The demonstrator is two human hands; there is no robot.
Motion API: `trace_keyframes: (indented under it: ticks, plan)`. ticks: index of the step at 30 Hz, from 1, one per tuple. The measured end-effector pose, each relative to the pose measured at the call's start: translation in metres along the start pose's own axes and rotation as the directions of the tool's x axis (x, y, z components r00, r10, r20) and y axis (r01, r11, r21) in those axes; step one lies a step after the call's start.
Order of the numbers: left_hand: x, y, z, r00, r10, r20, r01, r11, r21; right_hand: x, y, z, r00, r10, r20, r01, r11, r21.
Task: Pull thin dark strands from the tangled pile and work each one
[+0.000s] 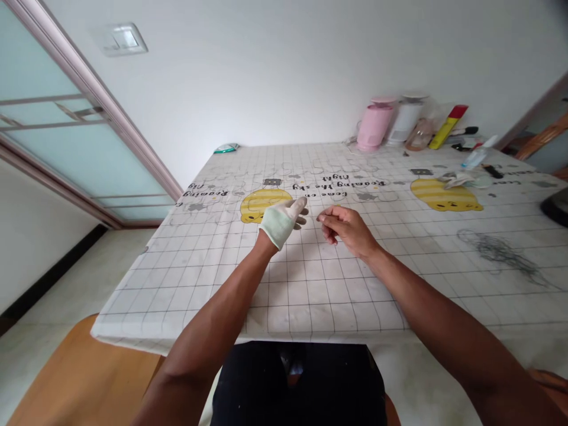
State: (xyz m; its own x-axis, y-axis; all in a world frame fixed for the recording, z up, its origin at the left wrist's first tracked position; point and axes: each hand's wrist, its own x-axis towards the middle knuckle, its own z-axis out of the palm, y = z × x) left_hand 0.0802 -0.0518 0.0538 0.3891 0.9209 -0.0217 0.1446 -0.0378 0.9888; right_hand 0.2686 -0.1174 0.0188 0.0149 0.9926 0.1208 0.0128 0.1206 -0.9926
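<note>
Near the centre of the frame, the left hand (280, 223) and the right hand (348, 231) face each other, apart, above the tablecloth (323, 302). The left wears a pale, soft-looking glove (275, 229) with a cuff ending at the wrist, its fingers loosely curled under a raised thumb; the right is bare, its thumb and forefinger drawn narrow, almost to a pinch. Whether either holds something thin I cannot tell (a single strand would vanish at this blur). The step in hand looks like fine fingertip work between the two hands; I judge that such work calls for steady wrists and a precise, light pinch.

At the right of the frame lies a tangle of dark strands (501, 251), wiry and loose, spreading into stray ends, well apart from the hands. The tablecloth looks smooth and flexible, white with a thin dark grid, lettering and rounded yellow striped figures, its edge rippling at the front. Toward the upper right stand a pink cylinder (375, 125) and a white cylinder (404, 123), beside a slim yellow-and-red container (448, 127) leaning at a slant; below them, a crumpled pale cloth (470, 179).
</note>
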Motion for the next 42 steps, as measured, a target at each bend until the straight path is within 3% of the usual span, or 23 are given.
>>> trace_keyframes:
  ticks: [4, 8, 13, 16, 22, 28, 32, 35, 42]
  plan:
    - [0.009, -0.008, -0.005, 1.0, -0.02, 0.019, 0.021, 0.997, -0.074, -0.006, 0.0, 0.01, 0.996, -0.01, 0.084, 0.027, 0.979, -0.204]
    - [0.014, -0.014, -0.007, 0.995, -0.052, 0.086, 0.063, 0.99, -0.126, -0.01, 0.002, 0.015, 0.994, -0.065, 0.087, 0.093, 0.926, -0.367]
    - [0.015, -0.016, 0.002, 0.993, -0.117, -0.024, 0.116, 0.992, -0.044, -0.013, 0.003, 0.018, 0.98, -0.191, 0.055, 0.191, 0.83, -0.525]
    - [0.014, -0.016, 0.004, 0.99, -0.107, -0.086, 0.106, 0.994, -0.026, -0.013, 0.002, 0.019, 0.984, -0.175, 0.039, 0.173, 0.868, -0.466]
    - [0.007, -0.01, -0.007, 0.988, -0.029, -0.149, 0.021, 0.998, -0.055, -0.005, -0.001, 0.007, 0.989, -0.129, -0.077, 0.112, 0.975, -0.192]
    - [-0.005, -0.003, 0.002, 0.99, -0.116, 0.08, 0.112, 0.992, 0.061, 0.001, -0.002, -0.003, 0.964, -0.176, -0.199, 0.145, 0.976, -0.16]
    - [-0.007, -0.006, 0.009, 0.962, -0.167, 0.216, 0.137, 0.98, 0.146, 0.003, -0.002, -0.004, 0.951, -0.186, -0.246, 0.147, 0.975, -0.169]
    - [-0.004, -0.01, 0.01, 0.931, -0.202, 0.304, 0.173, 0.977, 0.121, 0.005, 0.001, -0.005, 0.943, -0.18, -0.281, 0.139, 0.977, -0.16]
    - [0.011, -0.016, 0.01, 0.905, -0.277, 0.322, 0.299, 0.954, -0.019, 0.003, 0.004, -0.003, 0.955, -0.19, -0.229, 0.168, 0.979, -0.111]
